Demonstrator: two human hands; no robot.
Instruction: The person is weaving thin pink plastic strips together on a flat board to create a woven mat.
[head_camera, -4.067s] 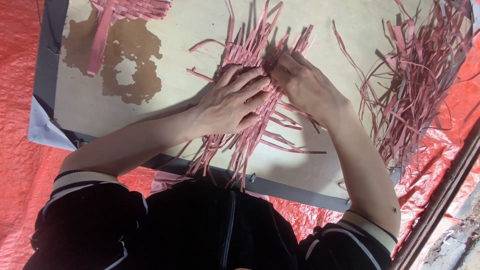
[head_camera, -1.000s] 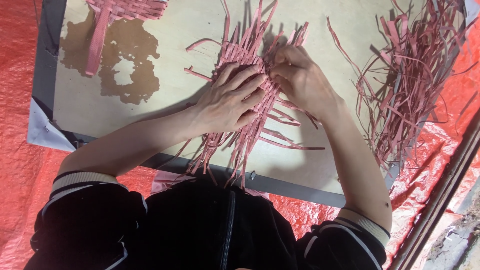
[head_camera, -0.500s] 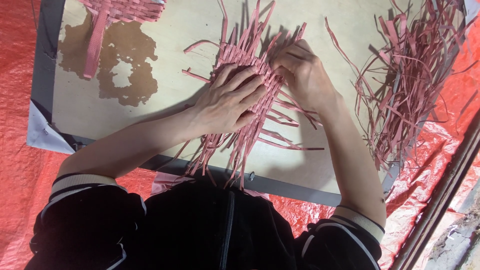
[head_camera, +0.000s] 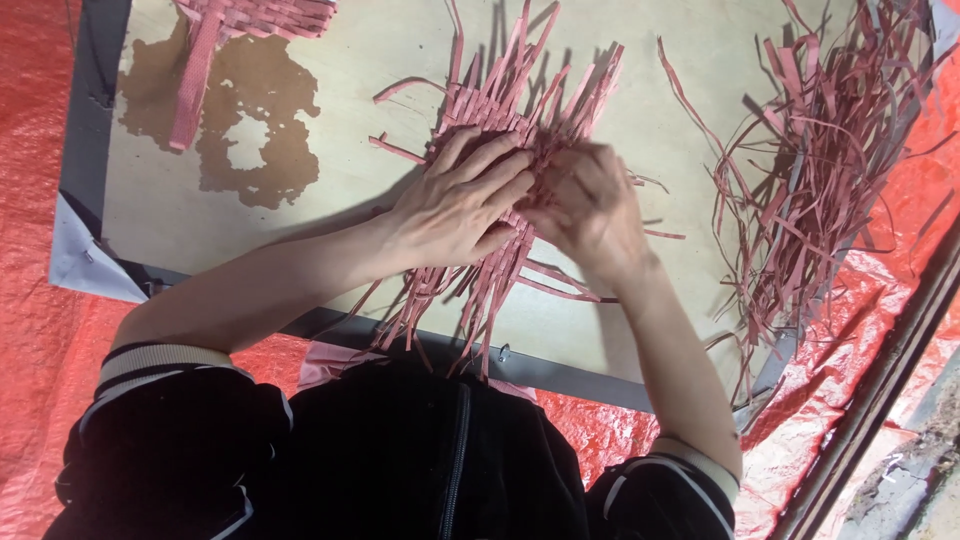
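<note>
A flat weave of pink strips (head_camera: 505, 110) lies in the middle of a pale wooden board (head_camera: 330, 90), loose ends sticking out on all sides. My left hand (head_camera: 455, 205) lies flat on the woven part, fingers spread and pressing it down. My right hand (head_camera: 585, 205) sits beside it on the weave's right side, fingers curled around a pink strip; the fingertips are hidden under the hand.
A loose heap of pink strips (head_camera: 830, 170) lies at the board's right edge. Another woven pink piece (head_camera: 245, 25) sits at the top left, next to a dark wet stain (head_camera: 240, 130). Red plastic sheeting (head_camera: 30, 300) surrounds the board's grey frame (head_camera: 95, 90).
My right hand has shifted slightly left and down along the weave, closer to my left hand. The left hand stays pressed on the weave.
</note>
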